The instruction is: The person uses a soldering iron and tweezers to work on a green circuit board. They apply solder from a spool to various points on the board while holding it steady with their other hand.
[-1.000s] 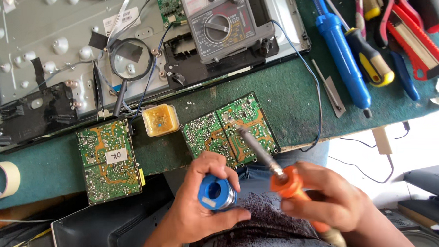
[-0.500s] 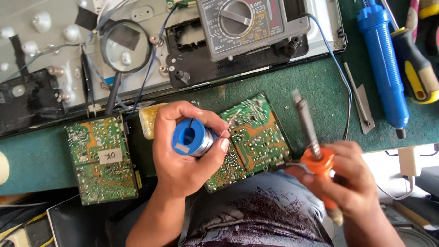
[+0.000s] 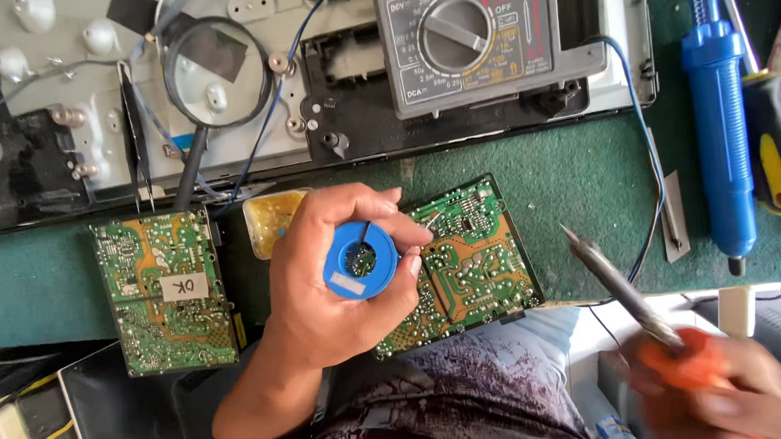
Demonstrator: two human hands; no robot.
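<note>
My left hand [image 3: 332, 287] grips a blue spool of solder wire [image 3: 360, 260], held above the left part of a green circuit board [image 3: 471, 266] lying solder side up on the green mat. My right hand [image 3: 722, 387], blurred at the lower right, holds a soldering iron with an orange handle [image 3: 688, 360]; its metal shaft [image 3: 617, 288] points up and left, with the tip just off the board's right edge. A yellow tin of flux [image 3: 269, 220] sits just left of my left hand.
A second green circuit board with a white label [image 3: 163, 285] lies at the left. Behind are a magnifying glass [image 3: 214, 66], an analogue multimeter [image 3: 483, 45] on an opened metal panel [image 3: 57, 104], a blue desoldering pump [image 3: 722, 136] and a yellow-handled screwdriver [image 3: 778, 146].
My left hand has carried the blue spool upward over the circuit board. My right hand with the soldering iron has swung out to the right, clear of the board.
</note>
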